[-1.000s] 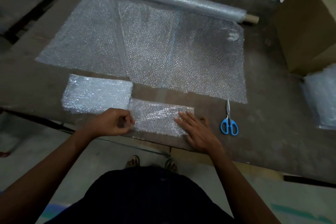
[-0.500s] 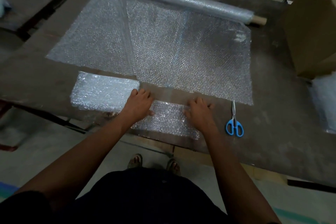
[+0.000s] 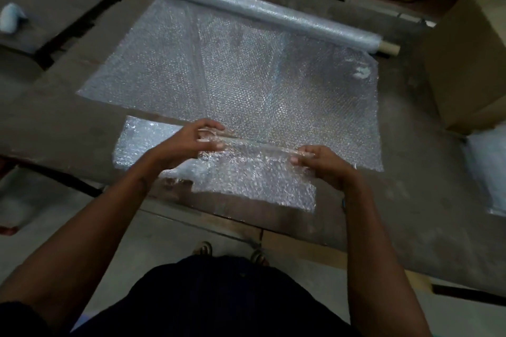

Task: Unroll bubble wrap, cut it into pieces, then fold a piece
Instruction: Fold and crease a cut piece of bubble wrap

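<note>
Folded stack [image 3: 145, 142]: a finished pad of bubble wrap lies flat toward the left of the counter's near edge, partly behind the left wrist.
Left hand [image 3: 189, 142]: raised just above the counter, fingers [image 3: 212, 128] curled over the piece's upper edge with the thumb beneath, pinching its left corner.
Cut piece [image 3: 254, 175]: a small rectangle of bubble wrap, held up by its far edge between the two hands; its lower part droops down to the counter's near edge.
Right hand [image 3: 324, 164]: level with the left, fingertips pressed together on the piece's right corner, pinching it.
Handling, as I judge it: nearly weightless, limp, a bit slippery, prone to creasing where it likes. Corners are the place to hold; a pinch at each keeps the edge taut so it can be brought over square.
Unrolled sheet [image 3: 246, 82]: spread flat across the middle of the counter [image 3: 410, 200], behind the hands.
Roll [image 3: 260, 9]: lies across the far edge.
Cardboard box [image 3: 471, 63]: stands at the right edge.
</note>
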